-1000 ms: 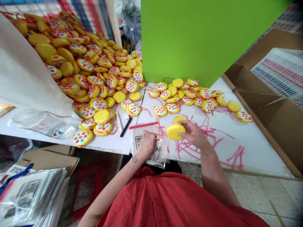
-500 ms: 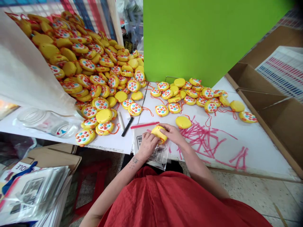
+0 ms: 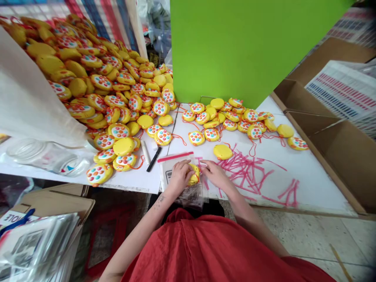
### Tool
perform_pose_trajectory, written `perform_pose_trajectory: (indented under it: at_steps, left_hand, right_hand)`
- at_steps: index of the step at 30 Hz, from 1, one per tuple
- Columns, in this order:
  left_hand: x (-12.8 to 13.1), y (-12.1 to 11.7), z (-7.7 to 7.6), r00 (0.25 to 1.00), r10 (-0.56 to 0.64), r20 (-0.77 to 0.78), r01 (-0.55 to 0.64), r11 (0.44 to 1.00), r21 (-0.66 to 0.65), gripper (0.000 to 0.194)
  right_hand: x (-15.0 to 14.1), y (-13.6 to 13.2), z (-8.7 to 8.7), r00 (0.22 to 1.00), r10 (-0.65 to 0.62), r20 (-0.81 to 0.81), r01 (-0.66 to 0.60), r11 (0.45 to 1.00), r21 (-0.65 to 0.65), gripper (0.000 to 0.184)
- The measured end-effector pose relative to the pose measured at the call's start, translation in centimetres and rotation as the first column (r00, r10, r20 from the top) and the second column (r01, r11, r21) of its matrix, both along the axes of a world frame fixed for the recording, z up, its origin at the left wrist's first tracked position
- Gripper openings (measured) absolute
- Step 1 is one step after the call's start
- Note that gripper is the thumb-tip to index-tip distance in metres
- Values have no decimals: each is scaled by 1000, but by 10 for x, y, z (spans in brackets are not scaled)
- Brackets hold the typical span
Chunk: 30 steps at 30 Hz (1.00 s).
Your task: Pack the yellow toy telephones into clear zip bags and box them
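Note:
My left hand (image 3: pixel 181 172) is closed on a yellow, rounded toy (image 3: pixel 194 177) with orange edges, holding it over a clear zip bag (image 3: pixel 165 167) with a pink seal and a printed sheet in it. The bag lies at the table's front edge, partly covered by my forearm. To the right, apart from the toy, my right hand (image 3: pixel 216 173) has its fingers partly stretched out toward it. Their tips are beside a bit of pink strip (image 3: pixel 198 160); I see no clear hold on it. Another yellow toy (image 3: pixel 222 152) lies plain side up behind my right hand.
A large heap of toys (image 3: pixel 129 94) spills from the back left; a smaller group (image 3: pixel 229 117) lies before a green panel (image 3: pixel 243 51). Pink strips (image 3: pixel 249 172) cover the table on the right. A black marker (image 3: pixel 154 159), clear jars (image 3: pixel 58 158) and a cardboard box (image 3: pixel 329 156) surround the work area.
My right hand has let go of the toy and moved a little to the right of it. The toy has been lowered and turned in my left hand. The view has shifted slightly.

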State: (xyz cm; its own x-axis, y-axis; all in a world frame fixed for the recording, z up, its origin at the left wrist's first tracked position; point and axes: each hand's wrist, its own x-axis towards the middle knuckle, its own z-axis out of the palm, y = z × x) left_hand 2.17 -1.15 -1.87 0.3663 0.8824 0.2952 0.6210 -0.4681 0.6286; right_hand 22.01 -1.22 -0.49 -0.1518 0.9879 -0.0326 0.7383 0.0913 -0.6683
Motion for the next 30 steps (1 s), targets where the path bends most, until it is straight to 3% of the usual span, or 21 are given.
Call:
perform_pose_trajectory:
  at_steps: [4,7,10,12,14,16,19,21,23,25,28,30]
  left_hand:
    - [-3,5,20,992,-56,-110,43,992,-119,7]
    - [-7,3,34,991,-55,-119,35,987,-157,11]
    - [-14,-4,40,998,54,30,-51,994,-94,11]
    - [-22,-8,38,960,210,187,-202,978,-60,27]
    - [-30,-11,32,882,326,340,-275,942,-192,49]
    - [-35,-13,25,806,375,457,-165,885,-436,62]
    - [-35,-17,18,723,413,554,72,752,-655,59]
    - [-32,-19,19,687,445,574,118,712,-693,51]
    - [-27,-20,21,667,460,586,121,709,-695,47]
    - [-22,-20,25,660,449,602,133,719,-682,46]
    - [-16,-18,30,696,381,609,152,750,-644,46]
    - [-13,-17,34,768,298,567,114,807,-579,42]
  right_hand:
    - [-20,-9,-8,994,-56,-93,64,994,86,40]
    - [-32,-9,-4,952,-120,-283,159,980,120,37]
    - [-41,-9,5,831,-126,-541,189,980,62,37]
    - [-45,-9,9,761,-119,-638,186,982,39,38]
    - [-47,-10,10,736,-115,-667,195,980,47,38]
    - [-47,-11,9,733,-117,-671,212,975,62,38]
    - [-44,-11,7,756,-123,-643,230,970,84,38]
    - [-42,-10,9,816,-106,-568,250,951,182,37]
    - [-40,-9,14,903,-70,-425,246,894,375,34]
    - [-40,-9,21,968,-18,-249,155,825,543,32]
    - [-45,-10,32,995,96,-34,-55,791,609,33]
    - [-49,-10,36,986,154,69,-164,771,615,39]
